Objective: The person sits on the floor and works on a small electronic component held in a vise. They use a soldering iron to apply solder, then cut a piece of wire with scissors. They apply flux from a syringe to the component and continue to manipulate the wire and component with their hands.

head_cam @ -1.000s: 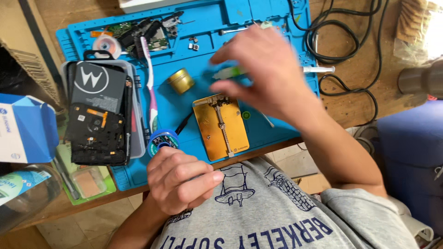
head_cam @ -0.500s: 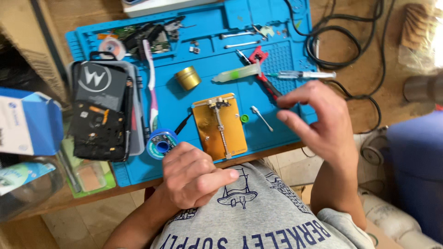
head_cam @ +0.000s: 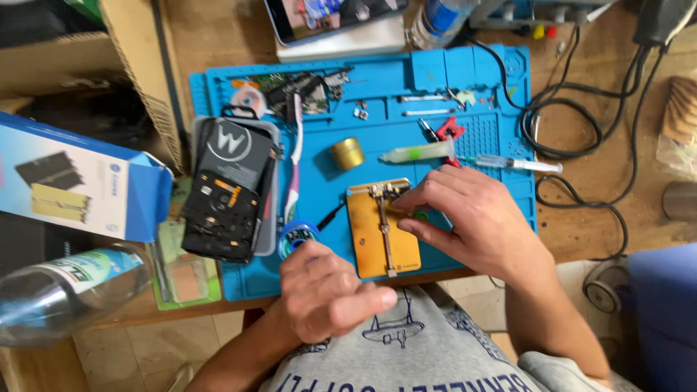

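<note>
Since the earlier frames, the right hand point(head_cam: 472, 218) has come back from the far right of the blue work mat point(head_cam: 501, 109) and settled on the orange board holder point(head_cam: 381, 232), fingers point(head_cam: 421, 199) drawn together at its top clamp; whether they pinch a part cannot be told. Left hand point(head_cam: 327, 290) stays near the mat's near edge, loosely curled, empty as far as shown, beside a small blue tape roll point(head_cam: 298, 234). Head view, progress as judged: the dismantled black phone point(head_cam: 225, 210) lies opened on the mat's left, back cover point(head_cam: 236, 145) off; work at the holder appears under way, reassembly not begun. Tools unused at present: the red tweezers point(head_cam: 446, 131), the green-filled syringe point(head_cam: 421, 152), the clear syringe point(head_cam: 515, 164), the brass tin point(head_cam: 348, 154). Packages: a blue and white rectangular box point(head_cam: 72, 181) at left on the tabletop, picturing dark panels; a clear plastic bottle point(head_cam: 65, 290) with blue-green label, lying near left; a green card point(head_cam: 178, 272) under the mat's edge.
</note>
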